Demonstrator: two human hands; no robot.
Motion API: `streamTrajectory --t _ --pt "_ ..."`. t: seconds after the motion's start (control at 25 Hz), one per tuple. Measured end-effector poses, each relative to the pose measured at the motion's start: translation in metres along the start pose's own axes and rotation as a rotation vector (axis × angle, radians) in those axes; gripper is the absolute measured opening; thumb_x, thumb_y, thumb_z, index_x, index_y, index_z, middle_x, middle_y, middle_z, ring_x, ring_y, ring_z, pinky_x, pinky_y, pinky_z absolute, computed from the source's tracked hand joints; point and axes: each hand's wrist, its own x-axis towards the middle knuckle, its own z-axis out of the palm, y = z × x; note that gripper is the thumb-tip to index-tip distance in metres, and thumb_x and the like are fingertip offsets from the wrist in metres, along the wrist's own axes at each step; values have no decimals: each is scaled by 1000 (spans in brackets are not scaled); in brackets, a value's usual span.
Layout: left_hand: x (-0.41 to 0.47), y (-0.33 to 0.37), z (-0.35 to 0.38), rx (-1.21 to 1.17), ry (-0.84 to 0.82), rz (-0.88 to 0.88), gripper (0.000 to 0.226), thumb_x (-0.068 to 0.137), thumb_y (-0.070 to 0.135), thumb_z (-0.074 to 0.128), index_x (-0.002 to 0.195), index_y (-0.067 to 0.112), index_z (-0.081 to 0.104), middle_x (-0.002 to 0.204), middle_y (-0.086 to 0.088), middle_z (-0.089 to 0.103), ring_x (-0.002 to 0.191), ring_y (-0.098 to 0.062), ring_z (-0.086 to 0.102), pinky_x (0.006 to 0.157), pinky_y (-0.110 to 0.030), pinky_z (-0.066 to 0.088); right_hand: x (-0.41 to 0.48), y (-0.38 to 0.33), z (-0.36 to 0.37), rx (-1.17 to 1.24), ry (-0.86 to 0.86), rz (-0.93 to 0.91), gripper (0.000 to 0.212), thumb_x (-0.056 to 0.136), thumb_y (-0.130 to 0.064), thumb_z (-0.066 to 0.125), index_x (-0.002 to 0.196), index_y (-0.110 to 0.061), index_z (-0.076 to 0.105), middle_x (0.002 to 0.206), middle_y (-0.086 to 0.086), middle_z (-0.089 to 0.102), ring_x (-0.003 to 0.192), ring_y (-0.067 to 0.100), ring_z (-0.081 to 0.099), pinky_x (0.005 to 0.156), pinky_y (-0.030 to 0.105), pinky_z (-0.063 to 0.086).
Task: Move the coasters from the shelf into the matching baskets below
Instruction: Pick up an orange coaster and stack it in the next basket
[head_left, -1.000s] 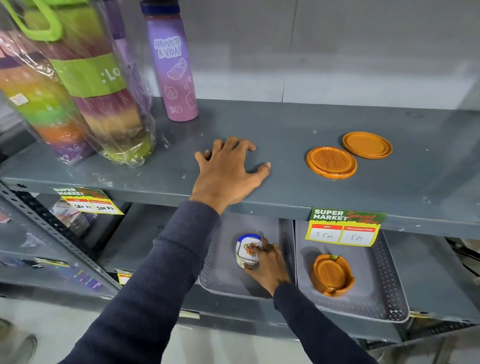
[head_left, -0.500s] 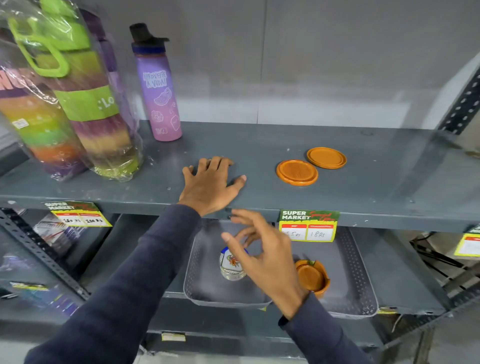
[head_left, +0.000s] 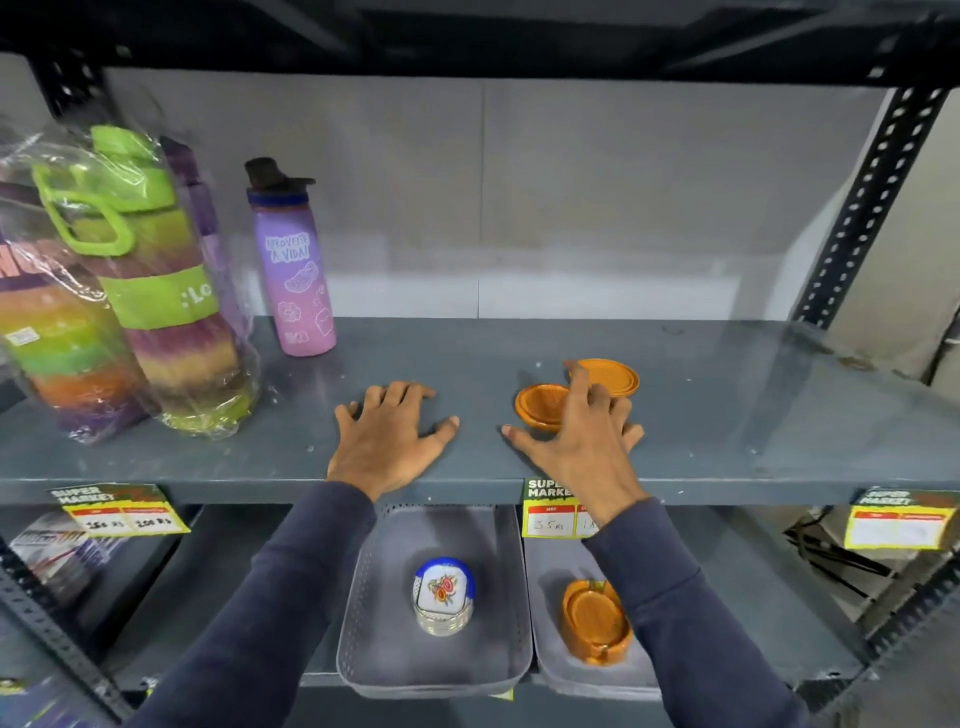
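Observation:
Two orange round coasters lie on the grey shelf (head_left: 727, 415): the nearer coaster (head_left: 537, 404) and a farther coaster (head_left: 615, 375) behind it. My right hand (head_left: 576, 441) hovers over the nearer one with spread fingers, covering part of it and holding nothing. My left hand (head_left: 389, 436) rests flat on the shelf, to the left. On the shelf below, the left grey basket (head_left: 374, 639) holds a stack of white and blue floral coasters (head_left: 443, 592). The right grey basket (head_left: 550, 660) holds a stack of orange coasters (head_left: 595, 618).
A purple water bottle (head_left: 296, 270) stands at the back left of the shelf. Wrapped rainbow-striped bottles (head_left: 156, 312) fill the far left. Yellow price tags (head_left: 122, 512) hang on the shelf's front edge. A black perforated upright (head_left: 857, 208) stands at the right.
My right hand has let go of the floral coasters in the left basket and risen to the shelf, over the nearer orange coaster. The left hand has stayed flat on the shelf.

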Motion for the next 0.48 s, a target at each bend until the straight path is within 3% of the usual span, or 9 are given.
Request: streamTrajectory --t 0.2,0.32,0.48 --pt "-2 0 -2 -2 -10 -1 56 88 68 39 131 35 48 142 11 47 133 -19 36 108 -48 22 6 2 4 38 53 7 78 83 -54 68 142 -23 29 133 16 53 123 36 37 89 48 28" --pt "-3 1 -2 -4 -16 1 56 89 68 38 133 35 48 143 11 47 134 -19 36 108 -48 23 -4 -1 -9 139 112 -78 78 80 -51 75 138 -24 31 130 9 54 122 31 38 84 41 25" --pt "-2 0 -3 8 -6 4 56 89 69 37 133 36 47 142 11 47 134 -19 36 106 -47 23 -34 -16 -48 322 347 -359 81 71 -52 83 132 -31 35 122 -29 39 117 21 44 95 32 29"
